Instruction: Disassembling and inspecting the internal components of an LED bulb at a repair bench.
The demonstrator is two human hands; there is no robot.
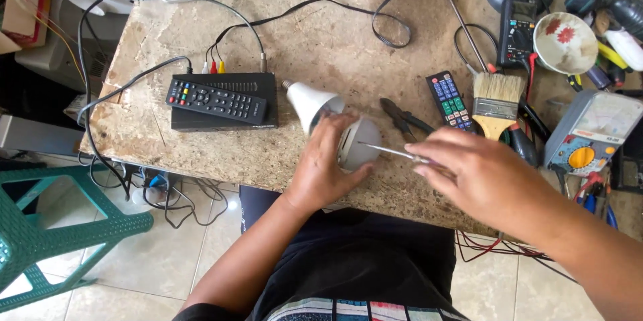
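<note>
— Left hand (328, 167)?
— Wrapped around a white light bulb (335, 123), lying on its side on the worktop (201, 153), near the front edge.
— Right hand (479, 173)?
— Closed on a thin screwdriver (388, 152), tip touching the bulb's wide end.
— Nearby?
— Black box (224, 116) with a remote (216, 101) on top, pliers (404, 118), a paintbrush (497, 103).

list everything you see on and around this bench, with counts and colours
white cone-shaped LED bulb: 1, white and grey, bench centre
thin metal screwdriver: 1, silver, tip at the bulb
black set-top box: 1, left of bulb
remote controls: 2, black, one on the box, one right of pliers
dark pliers: 1, right of bulb
flat paintbrush: 1, pale bristles, right
meters: 2, grey and black, right edge
green plastic chair: 1, floor left
left hand: grips bulb
right hand: holds screwdriver
</note>
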